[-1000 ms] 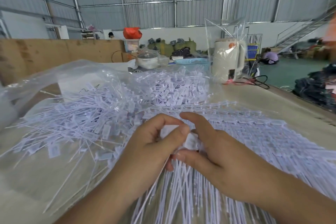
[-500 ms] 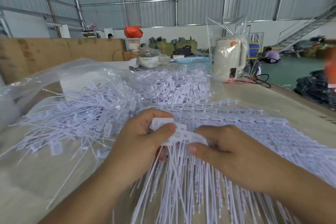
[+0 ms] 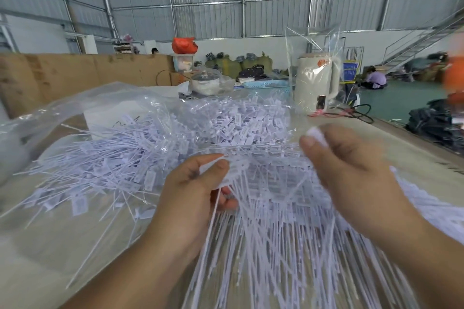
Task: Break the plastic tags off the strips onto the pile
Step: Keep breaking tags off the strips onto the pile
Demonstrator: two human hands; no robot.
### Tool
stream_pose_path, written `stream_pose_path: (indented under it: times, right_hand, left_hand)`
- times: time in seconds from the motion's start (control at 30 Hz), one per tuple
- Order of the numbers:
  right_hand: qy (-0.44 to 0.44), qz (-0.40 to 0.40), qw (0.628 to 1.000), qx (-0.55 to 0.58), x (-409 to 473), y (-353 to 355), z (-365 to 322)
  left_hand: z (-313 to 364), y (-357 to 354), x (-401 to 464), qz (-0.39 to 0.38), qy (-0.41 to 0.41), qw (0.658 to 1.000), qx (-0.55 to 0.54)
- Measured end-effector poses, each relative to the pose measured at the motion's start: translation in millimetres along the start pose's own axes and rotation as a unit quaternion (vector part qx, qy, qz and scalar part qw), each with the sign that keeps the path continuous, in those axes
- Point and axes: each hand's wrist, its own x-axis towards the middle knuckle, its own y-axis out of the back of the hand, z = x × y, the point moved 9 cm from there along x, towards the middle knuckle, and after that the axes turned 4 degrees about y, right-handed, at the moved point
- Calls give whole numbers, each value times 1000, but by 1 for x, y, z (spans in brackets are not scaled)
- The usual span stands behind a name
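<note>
My left hand [image 3: 195, 190] pinches a white plastic tag [image 3: 234, 170] by its head, and the tag's thin tail hangs down past my palm. My right hand [image 3: 351, 170], raised and off to the right, pinches the heads of a white strip of tags [image 3: 317, 137] whose tails fan down toward me. More strips [image 3: 288, 246] lie stacked under both hands. The pile of loose tags [image 3: 105, 165] spreads to the left and behind, partly on a clear plastic bag [image 3: 75, 108].
Behind the pile stand a cream electric kettle [image 3: 315, 83] in a clear bag, a small lidded pot [image 3: 206, 83] and a blue basket [image 3: 266, 84]. Black cables [image 3: 356, 110] trail beside the kettle. A cardboard wall [image 3: 75, 73] runs at the left. The table edge [image 3: 411, 138] runs along the right.
My hands have pulled apart: the right hand rose up and to the right with the strip, while the left hand kept one tag. The camera tilted slightly.
</note>
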Motion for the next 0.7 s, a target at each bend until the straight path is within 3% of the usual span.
stream_pose_path:
  times: [0.1, 0.17, 0.3, 0.47, 0.7]
  right_hand:
    - [9, -203, 979, -38, -18, -49, 4]
    - [48, -256, 957, -129, -23, -67, 9]
    - [79, -268, 940, -196, -24, -73, 8]
    - [86, -264, 941, -194, -26, -75, 3]
    - [63, -263, 948, -166, -25, -74, 9]
  left_hand:
    - [2, -14, -5, -61, -31, 994, 80]
    - [1, -24, -11, -100, -52, 986, 122]
    - [6, -30, -15, -132, -86, 977, 146]
    - [3, -36, -18, -173, -82, 971, 141]
    - [3, -31, -12, -153, -84, 972, 156]
